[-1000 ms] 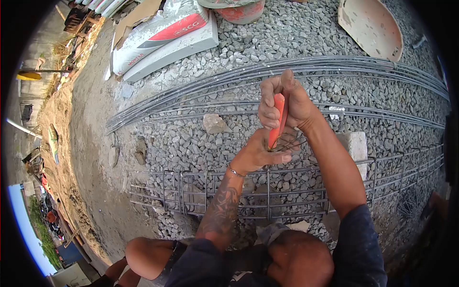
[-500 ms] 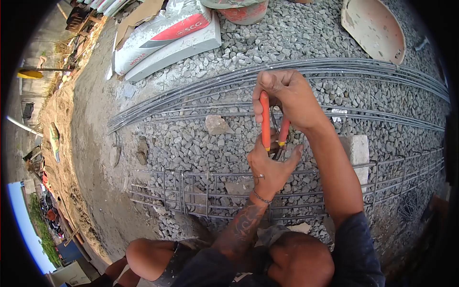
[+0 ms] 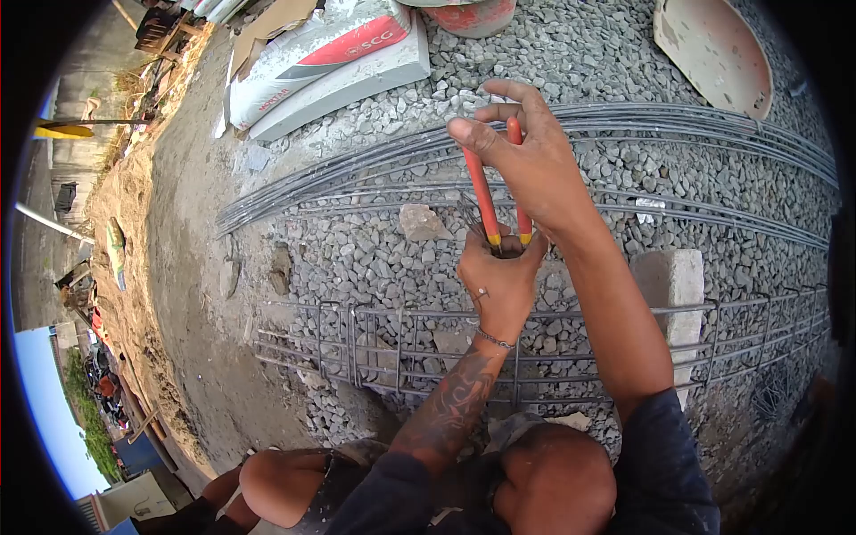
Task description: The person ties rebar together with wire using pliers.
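Pliers with red handles (image 3: pixel 481 198) and yellow collars stand with their handles spread and pointing away from me. My left hand (image 3: pixel 504 276), below them, is closed around their head, which is hidden in the fingers. Thin dark wires stick out beside that hand. At the handles is my right hand (image 3: pixel 530 156), its thumb by the left handle's end and its fingers apart, the other handle against the palm side. Under both hands lie grey gravel and a rebar cage (image 3: pixel 428 357).
Long steel rods (image 3: pixel 357 174) cross the gravel beyond my hands. Cement bags (image 3: pixel 330 67) lie at the upper left, a red bucket (image 3: pixel 473 18) at the top, and a worn pale basin (image 3: pixel 713 58) at the upper right. A concrete block (image 3: pixel 685 294) stands by the cage.
My left hand has moved up onto the pliers' head. The right hand has loosened, its fingers spreading and rising. The handles now stand more upright, and the view has shifted slightly.
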A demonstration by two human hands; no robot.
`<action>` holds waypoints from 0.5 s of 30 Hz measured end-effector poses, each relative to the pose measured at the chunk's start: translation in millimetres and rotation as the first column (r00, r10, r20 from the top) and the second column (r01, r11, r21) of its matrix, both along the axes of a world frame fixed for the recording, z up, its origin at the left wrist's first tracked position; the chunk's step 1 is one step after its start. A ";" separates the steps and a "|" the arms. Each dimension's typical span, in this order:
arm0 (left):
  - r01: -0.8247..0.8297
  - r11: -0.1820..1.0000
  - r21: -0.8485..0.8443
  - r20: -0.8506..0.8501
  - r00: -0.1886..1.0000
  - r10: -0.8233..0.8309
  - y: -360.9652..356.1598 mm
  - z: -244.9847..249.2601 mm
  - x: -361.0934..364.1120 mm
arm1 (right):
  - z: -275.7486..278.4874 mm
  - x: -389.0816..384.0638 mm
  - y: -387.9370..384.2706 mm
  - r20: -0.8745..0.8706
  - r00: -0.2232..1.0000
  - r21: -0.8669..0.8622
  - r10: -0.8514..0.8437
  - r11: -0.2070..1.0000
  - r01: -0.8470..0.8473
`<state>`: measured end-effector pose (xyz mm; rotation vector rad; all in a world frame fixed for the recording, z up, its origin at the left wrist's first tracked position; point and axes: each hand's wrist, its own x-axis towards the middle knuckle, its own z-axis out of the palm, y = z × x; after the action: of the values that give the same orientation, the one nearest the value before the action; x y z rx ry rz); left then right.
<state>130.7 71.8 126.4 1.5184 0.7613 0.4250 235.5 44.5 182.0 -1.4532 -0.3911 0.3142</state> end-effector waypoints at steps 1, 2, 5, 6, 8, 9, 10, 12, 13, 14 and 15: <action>0.010 1.000 0.010 0.013 1.000 -0.010 1.7 3.0 -1.2 | -2.8 3.4 3.0 -0.046 0.999 0.042 -0.003 0.999 0.005; 0.074 0.995 -0.074 -0.011 0.997 -0.075 10.4 19.8 -2.0 | -3.2 5.9 2.7 -0.106 0.986 0.241 0.127 0.966 -0.098; 0.168 0.974 -0.151 0.128 0.980 -0.150 34.2 32.0 -5.2 | 8.9 -2.6 0.6 -0.061 0.988 0.083 0.145 0.987 -0.139; 0.214 0.941 -0.262 0.183 0.968 -0.169 38.3 34.2 -6.6 | 12.1 -7.1 4.4 -0.053 0.989 0.082 0.136 0.988 -0.131; 0.196 0.914 -0.354 0.214 0.969 -0.125 47.0 47.0 -12.5 | 19.6 -13.1 10.4 -0.037 0.991 0.074 0.132 0.989 -0.129; 0.213 0.867 -0.450 0.233 0.965 -0.116 52.8 54.5 -14.5 | 21.9 -16.7 16.1 -0.035 0.995 0.062 0.091 0.994 -0.088; 0.211 0.883 -0.419 0.241 0.964 -0.115 66.2 60.7 -16.4 | 21.8 -23.3 23.5 0.070 0.997 0.098 -0.029 0.995 0.022; 0.204 0.938 -0.280 0.203 0.968 -0.149 107.3 74.6 -16.8 | 26.2 -39.8 20.2 0.052 0.997 -0.003 -0.057 0.998 0.057; 0.222 0.968 -0.119 0.165 0.966 -0.201 134.3 85.3 -12.9 | 28.1 -47.5 20.1 0.050 0.993 -0.089 -0.109 0.990 0.113; 0.216 0.976 -0.031 0.133 0.969 -0.210 162.2 100.4 -10.0 | 25.0 -58.1 23.9 0.056 0.992 -0.083 -0.109 0.990 0.114; 0.217 0.975 0.046 0.095 0.971 -0.221 188.5 115.3 -8.9 | 17.3 -72.6 26.3 0.048 0.998 -0.190 0.035 0.982 -0.025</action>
<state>121.8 260.3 241.7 1.5827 0.5036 0.3466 162.9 70.8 199.3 -1.6450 -0.4341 0.3463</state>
